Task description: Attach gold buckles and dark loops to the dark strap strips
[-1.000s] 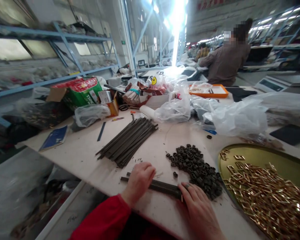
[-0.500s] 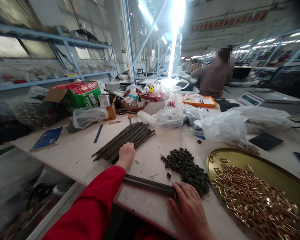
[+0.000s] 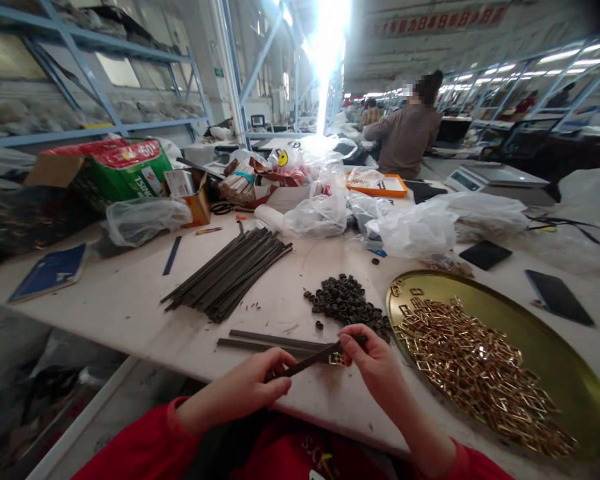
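A dark flat strip (image 3: 311, 361) is stretched between my two hands above the front of the table. Its near left end is pinched in my left hand (image 3: 247, 387), while my right hand (image 3: 375, 360) grips it toward the other end. Just under the right fingers shows a small gold buckle (image 3: 337, 359); whether those fingers touch it I cannot tell. Two similar loose strips (image 3: 250, 345) lie on the table behind the held one. Beyond the right hand is a heap of small dark loops (image 3: 347, 300). A larger bundle of dark strips (image 3: 230, 273) rests farther back on the left.
At right, a gold oval tray (image 3: 575, 380) holds many gold buckles (image 3: 475, 360). Plastic bags (image 3: 415, 223), a green box (image 3: 130, 173) and an orange tray (image 3: 403, 193) line the back. A blue booklet (image 3: 50, 270) lies left, a phone (image 3: 559, 297) right. One person (image 3: 405, 137) is beyond.
My left hand has left the large bundle and come toward me, now holding a strip. My right hand has lifted slightly and closed on the same strip. The view has shifted right.
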Motion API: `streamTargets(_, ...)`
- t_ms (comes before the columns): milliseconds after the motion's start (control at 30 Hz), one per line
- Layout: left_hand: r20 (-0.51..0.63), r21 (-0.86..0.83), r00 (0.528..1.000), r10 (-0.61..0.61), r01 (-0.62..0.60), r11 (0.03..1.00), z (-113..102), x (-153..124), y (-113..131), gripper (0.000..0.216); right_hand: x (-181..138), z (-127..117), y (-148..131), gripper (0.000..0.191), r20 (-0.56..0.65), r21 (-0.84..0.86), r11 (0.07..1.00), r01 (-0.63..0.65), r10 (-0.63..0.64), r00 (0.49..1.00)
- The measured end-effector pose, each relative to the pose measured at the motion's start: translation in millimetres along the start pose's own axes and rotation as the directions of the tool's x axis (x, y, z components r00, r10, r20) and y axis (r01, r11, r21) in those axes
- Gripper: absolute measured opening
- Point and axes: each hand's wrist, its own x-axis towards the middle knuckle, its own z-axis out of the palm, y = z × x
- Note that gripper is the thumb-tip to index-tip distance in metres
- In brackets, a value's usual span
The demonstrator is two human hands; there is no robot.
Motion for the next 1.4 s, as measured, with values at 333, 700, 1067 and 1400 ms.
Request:
streamTargets(333,0.015,-0.558,0.968,-0.250,0.216,0.801,11,24,-2,0.022,57,23,-1,0.016,0.238,-0.832,0.490,0.260,-0.106,0.965)
streamTargets(700,0.043,-0.515,0.968,-0.249,0.235,0.825,8,21,2,0.024,45,10,-4,0.031,0.151,0.146,0.949,-0.278,0.256,0.955)
streamTargets(1067,-0.209,-0.110,0.976,-0.057,0.034,0.993,22,26,6,0.030,12,13,-8,0.036,0.104,0.474,0.808,-0.350,0.343,0.933)
streamTargets(1400,-0.092,-0.013,0.995,0.024,-0.025,1.000,27,15,24,0.030,-13,16,-19,0.029,0.239,0.337,0.878,-0.341,0.270,0.933)
